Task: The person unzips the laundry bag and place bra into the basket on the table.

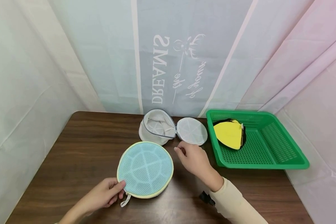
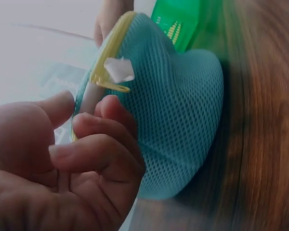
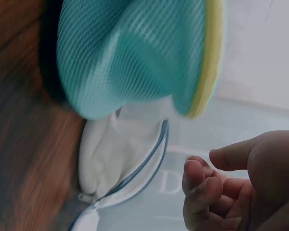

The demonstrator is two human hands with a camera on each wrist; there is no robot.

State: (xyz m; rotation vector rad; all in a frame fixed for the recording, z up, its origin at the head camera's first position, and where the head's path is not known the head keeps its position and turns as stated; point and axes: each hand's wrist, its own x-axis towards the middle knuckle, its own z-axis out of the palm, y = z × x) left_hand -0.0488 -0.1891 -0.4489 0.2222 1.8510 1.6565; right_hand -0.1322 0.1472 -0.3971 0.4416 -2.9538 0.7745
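Observation:
A round light-blue mesh laundry bag point(image 1: 145, 169) with a yellow zipper edge stands on the table, its lid closed over the top. My left hand point(image 1: 106, 193) pinches its rim at the near left, thumb on the lid and fingers underneath. Close by hang the white loop point(image 1: 125, 200) and, in the left wrist view, a yellow zipper pull point(image 2: 113, 87). My right hand point(image 1: 194, 158) holds nothing; its fingers are loosely curled, just right of the blue bag. Beyond it, a white mesh laundry bag point(image 1: 168, 138) with dark zipper trim lies unzipped, its round lid point(image 1: 191, 130) folded out rightward.
On the right side of the wooden table point(image 1: 81, 155) stands a green plastic basket point(image 1: 292, 146). A folded yellow-and-black item point(image 1: 229, 135) lies in its left part. A printed curtain point(image 1: 184, 62) hangs behind the table's back edge.

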